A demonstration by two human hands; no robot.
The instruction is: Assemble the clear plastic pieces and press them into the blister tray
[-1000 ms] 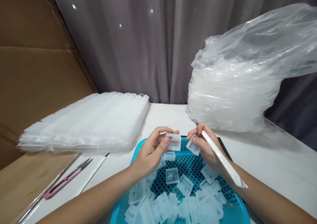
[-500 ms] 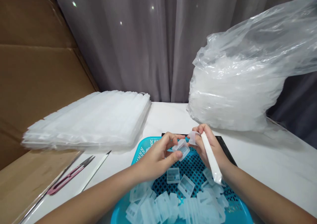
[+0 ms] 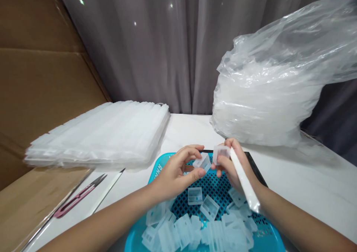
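Note:
Over the far part of a blue plastic basket (image 3: 275, 237), my left hand (image 3: 178, 172) pinches a small translucent plastic box (image 3: 202, 162) between thumb and fingers. Close beside it, my right hand (image 3: 237, 166) grips a second translucent plastic piece (image 3: 221, 155), its thumb pressed on the front. A long narrow white strip in shiny wrap (image 3: 244, 181) also sticks out of the right hand, slanting down over the wrist. Several similar small boxes (image 3: 209, 208) lie in the basket below, most heaped toward its near side.
A flat stack of wrapped white strips (image 3: 100, 133) lies on the left of the white table (image 3: 186, 129). Pink-handled thread snips (image 3: 79, 198) and a thin pointed tool (image 3: 110, 190) are nearer. A bulky clear bag (image 3: 264, 103) stands at right; cardboard (image 3: 36, 84) rises at far left.
My right hand has turned, so its plastic piece now faces me more squarely and the strip's lower end has swung right. The box in my left hand has tilted and shifted slightly left.

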